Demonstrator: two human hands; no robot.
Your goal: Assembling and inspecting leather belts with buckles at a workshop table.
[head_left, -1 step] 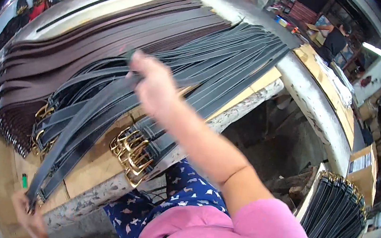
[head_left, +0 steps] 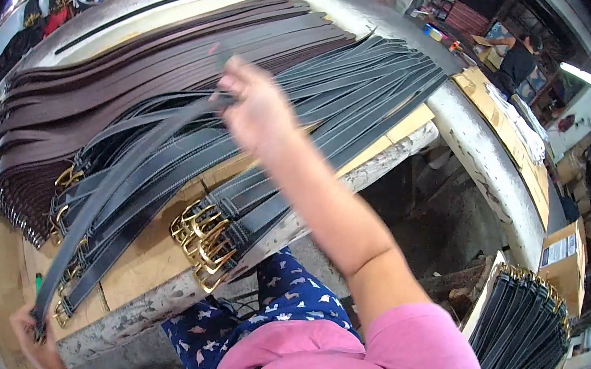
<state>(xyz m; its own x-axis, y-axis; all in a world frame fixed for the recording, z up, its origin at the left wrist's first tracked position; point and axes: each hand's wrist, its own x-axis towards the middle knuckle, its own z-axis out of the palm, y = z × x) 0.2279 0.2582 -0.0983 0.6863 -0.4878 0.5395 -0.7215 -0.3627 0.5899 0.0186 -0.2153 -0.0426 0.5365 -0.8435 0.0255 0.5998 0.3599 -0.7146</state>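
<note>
A black leather belt (head_left: 108, 195) runs taut between my two hands, slanting over the other belts. My left hand (head_left: 34, 333), low at the left edge of the table, is closed around its lower end. Higher up, my right hand (head_left: 259, 110) pinches the strap's other stretch between thumb and fingers. Under it lies a loose pile of black belts (head_left: 351, 92) with pale edge stitching. Some of their gold buckles (head_left: 204, 240) cluster at the table's near edge. Left of this pile, dark brown belts (head_left: 92, 97) lie side by side in a thick row.
Cardboard (head_left: 146, 262) covers part of the worn table, and a green lighter-like object (head_left: 38, 282) rests near my left hand. At the right stands a box of black belts (head_left: 516, 337) with gold buckles. A person in dark clothing (head_left: 516, 68) is in the far right background.
My right hand has shifted slightly right, and my left hand slightly left and down. The belt between them is straighter, and more buckles show beside its lower end.
</note>
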